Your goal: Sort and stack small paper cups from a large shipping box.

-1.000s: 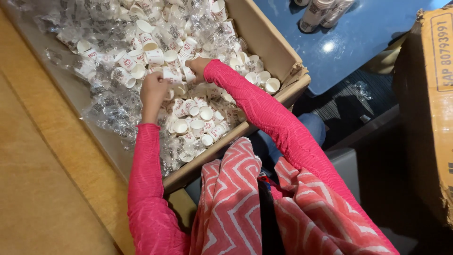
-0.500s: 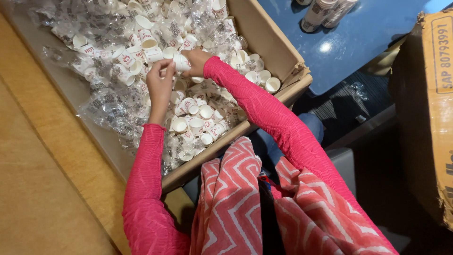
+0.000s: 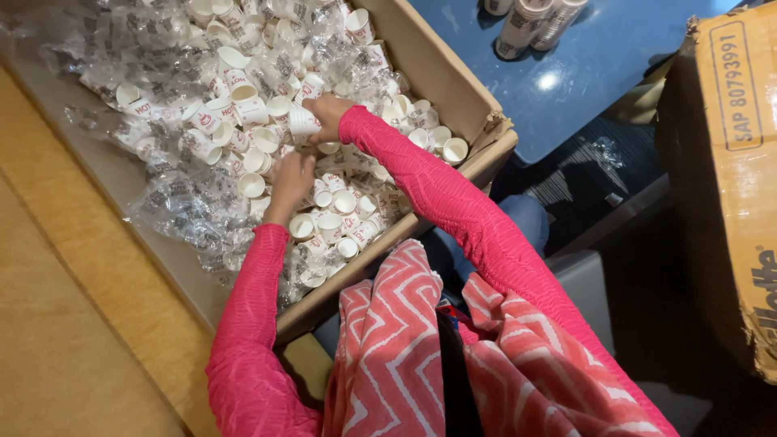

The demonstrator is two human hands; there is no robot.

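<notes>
The big cardboard box [image 3: 453, 77] is heaped with loose small paper cups [image 3: 340, 202] and torn clear wrap [image 3: 186, 210] — most of the sorting looks undone, with only a few stacked cup columns [image 3: 526, 24] standing on the blue counter [image 3: 615, 65] beyond. The right hand [image 3: 328, 113] pinches one white cup [image 3: 303, 121], fingers closed around it. The left hand [image 3: 291, 178] reaches into the pile — whether its fingers grip anything, I cannot tell.

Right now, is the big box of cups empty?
No, the box is heaped with small paper cups and clear plastic wrap, and both hands, left and right, are in the pile.
</notes>
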